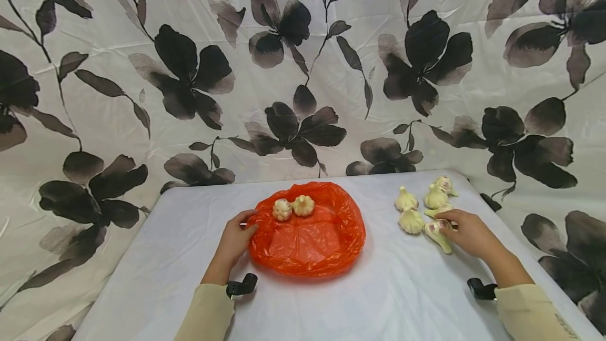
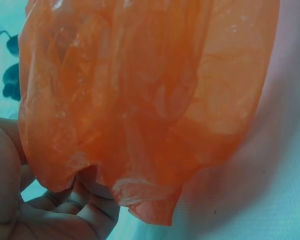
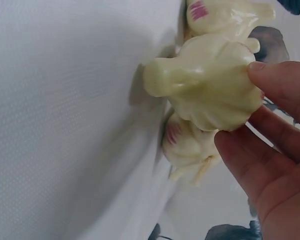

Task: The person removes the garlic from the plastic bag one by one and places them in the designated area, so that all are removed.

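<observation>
An orange-red plastic bag point(image 1: 303, 249) lies spread on the table with its mouth up and its rim turned out. Two garlic bulbs, one on the left point(image 1: 282, 209) and one on the right point(image 1: 303, 205), sit inside near its far side. My left hand point(image 1: 235, 238) pinches the left edge of the bag; in the left wrist view, crumpled film point(image 2: 135, 125) covers some of the fingers. At the right, my right hand point(image 1: 473, 233) holds a pale garlic bulb point(image 3: 210, 85) between thumb and fingertips, its stem pointing away from the palm.
Several more garlic bulbs point(image 1: 411, 221) lie close together around the right hand, near the table's right edge. A white cloth covers the table point(image 1: 379, 299). Behind it hangs a floral curtain point(image 1: 350, 104). Each wrist wears a black camera mount point(image 1: 242, 284).
</observation>
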A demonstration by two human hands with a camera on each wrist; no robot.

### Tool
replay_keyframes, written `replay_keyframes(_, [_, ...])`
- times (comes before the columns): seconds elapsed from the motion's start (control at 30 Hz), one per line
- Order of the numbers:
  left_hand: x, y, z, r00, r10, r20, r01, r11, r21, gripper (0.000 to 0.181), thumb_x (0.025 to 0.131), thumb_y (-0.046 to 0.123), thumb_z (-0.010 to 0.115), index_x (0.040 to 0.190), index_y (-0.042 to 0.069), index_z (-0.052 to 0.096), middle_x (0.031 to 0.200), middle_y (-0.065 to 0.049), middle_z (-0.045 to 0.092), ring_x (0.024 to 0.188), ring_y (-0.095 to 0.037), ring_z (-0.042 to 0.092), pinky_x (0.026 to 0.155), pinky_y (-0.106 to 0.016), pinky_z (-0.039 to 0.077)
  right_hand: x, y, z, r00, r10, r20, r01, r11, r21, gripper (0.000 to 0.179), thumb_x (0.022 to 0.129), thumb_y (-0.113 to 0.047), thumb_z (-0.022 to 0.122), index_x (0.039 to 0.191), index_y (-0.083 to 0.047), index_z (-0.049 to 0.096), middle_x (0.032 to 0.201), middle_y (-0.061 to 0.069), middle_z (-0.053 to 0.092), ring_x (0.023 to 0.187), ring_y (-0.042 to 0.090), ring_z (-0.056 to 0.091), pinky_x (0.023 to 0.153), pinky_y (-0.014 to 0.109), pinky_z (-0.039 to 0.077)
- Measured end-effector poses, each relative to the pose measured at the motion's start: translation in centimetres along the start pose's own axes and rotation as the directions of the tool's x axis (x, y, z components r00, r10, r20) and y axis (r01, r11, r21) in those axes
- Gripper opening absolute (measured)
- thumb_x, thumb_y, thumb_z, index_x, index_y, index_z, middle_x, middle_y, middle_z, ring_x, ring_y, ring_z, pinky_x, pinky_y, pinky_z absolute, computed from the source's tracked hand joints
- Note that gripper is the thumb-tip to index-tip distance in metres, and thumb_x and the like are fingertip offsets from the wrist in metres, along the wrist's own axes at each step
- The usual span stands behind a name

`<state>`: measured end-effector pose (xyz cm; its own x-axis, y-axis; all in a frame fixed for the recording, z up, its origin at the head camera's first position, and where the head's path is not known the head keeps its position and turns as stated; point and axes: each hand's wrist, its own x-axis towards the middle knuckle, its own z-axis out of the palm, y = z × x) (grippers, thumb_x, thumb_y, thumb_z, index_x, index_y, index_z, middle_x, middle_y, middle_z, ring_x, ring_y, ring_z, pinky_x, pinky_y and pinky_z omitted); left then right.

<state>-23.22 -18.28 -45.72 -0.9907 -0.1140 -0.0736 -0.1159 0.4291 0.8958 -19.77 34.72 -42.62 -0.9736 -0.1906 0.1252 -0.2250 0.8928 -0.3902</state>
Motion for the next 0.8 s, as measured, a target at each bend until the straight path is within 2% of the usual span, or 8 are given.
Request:
replay_keyframes(0.17, [0.1, 0.0, 0.0, 1.000, 0.000, -0.002, 0.000, 1.000, -0.005, 0.041, 0.096, 0.013, 0.056, 0.136, 0.018, 0.053, 0.124, -0.013, 0.054, 0.105, -0.027, 0.056, 0.083, -0.032, 0.058, 0.3, -0.3, -0.3, 1.000, 0.015, 0.018, -0.014, 1.000, -0.015, 0.036, 0.090, -0.014, 0.064, 0.123, 0.000, 0.063, 0.124, 0.029, 0.059, 0.102, 0.044, 0.062, 0.082, 0.053, 0.053])
replay_keyframes(0.4, [0.2, -0.2, 0.1, 1.000, -0.007, 0.001, 0.007, 1.000, -0.002, 0.041, 0.096, 0.012, 0.056, 0.136, 0.019, 0.053, 0.126, -0.013, 0.053, 0.107, -0.027, 0.056, 0.085, -0.033, 0.058, 0.8, -1.5, -0.6, 1.000, 0.005, 0.012, -0.005, 1.000, 0.003, 0.038, 0.091, -0.017, 0.064, 0.126, -0.003, 0.061, 0.129, 0.027, 0.057, 0.111, 0.047, 0.057, 0.087, 0.058, 0.050])
replay_keyframes(0.7, [0.1, -0.1, 0.0, 1.000, -0.003, 0.001, 0.003, 1.000, -0.008, 0.042, 0.096, 0.011, 0.056, 0.137, 0.018, 0.052, 0.126, -0.013, 0.054, 0.107, -0.027, 0.056, 0.085, -0.034, 0.058, 2.2, -4.5, -0.5, 0.989, -0.135, -0.058, 0.136, 0.991, 0.018, 0.033, 0.090, -0.014, 0.065, 0.121, -0.004, 0.065, 0.123, 0.022, 0.063, 0.113, 0.044, 0.058, 0.091, 0.057, 0.048])
replay_keyframes(0.8, [0.1, -0.1, 0.1, 1.000, -0.003, -0.001, 0.003, 1.000, -0.009, 0.042, 0.096, 0.011, 0.055, 0.137, 0.019, 0.052, 0.126, -0.012, 0.054, 0.107, -0.027, 0.056, 0.085, -0.034, 0.058, 2.7, -5.5, -0.3, 0.987, -0.148, -0.061, 0.149, 0.989, 0.019, 0.033, 0.090, -0.014, 0.065, 0.121, -0.005, 0.064, 0.124, 0.021, 0.063, 0.114, 0.043, 0.058, 0.092, 0.058, 0.048])
